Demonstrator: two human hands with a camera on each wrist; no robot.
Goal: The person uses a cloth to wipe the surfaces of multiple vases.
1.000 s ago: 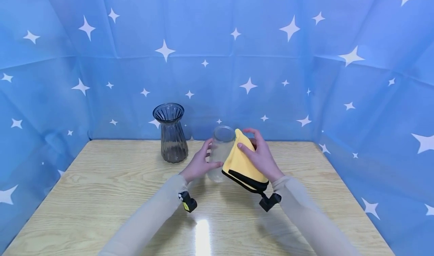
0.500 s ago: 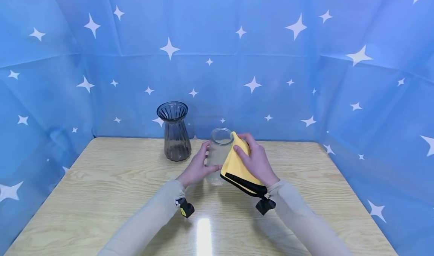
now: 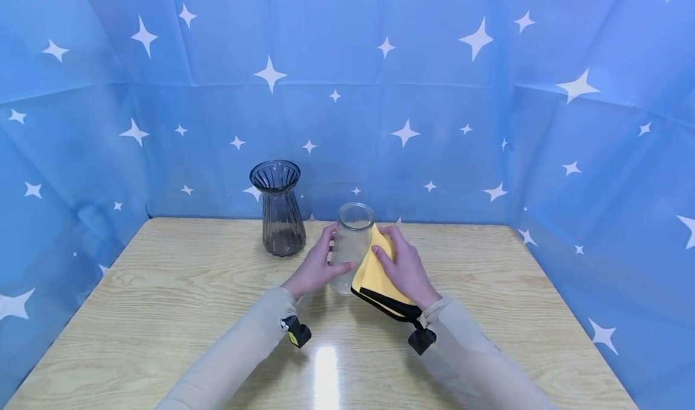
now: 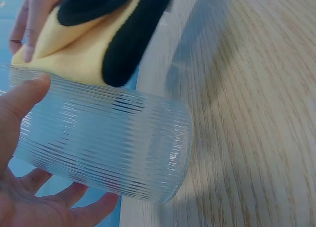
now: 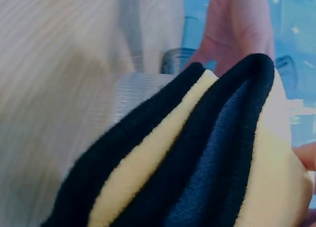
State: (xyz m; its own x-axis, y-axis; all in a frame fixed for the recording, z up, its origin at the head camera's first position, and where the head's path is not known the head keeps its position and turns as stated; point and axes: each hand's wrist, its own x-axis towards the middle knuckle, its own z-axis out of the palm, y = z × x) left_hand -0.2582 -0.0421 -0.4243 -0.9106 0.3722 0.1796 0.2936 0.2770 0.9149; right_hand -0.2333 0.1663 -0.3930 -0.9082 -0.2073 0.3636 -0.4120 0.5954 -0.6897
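My left hand (image 3: 317,266) grips a clear ribbed glass vase (image 4: 98,133) from its left side, thumb across the near face and fingers behind. The vase is upright above the table; I cannot tell whether its base touches the wood. In my right hand (image 3: 404,267) is a folded yellow cloth (image 3: 376,277) with black edging, pinched between thumb and fingers. It lies against the right side of the vase, just below the rim. The right wrist view is mostly filled by the cloth (image 5: 148,172), which hides much of the glass.
A dark grey fluted glass vase (image 3: 282,217) with a flared rim stands upright at the back, left of my left hand. The light wooden table (image 3: 179,289) ends at a blue star-patterned curtain (image 3: 336,126) behind and on both sides.
My right hand and the cloth have slid down and slightly left along the vase, baring more of its rim. The left hand keeps its grip. The head view has shifted a little.
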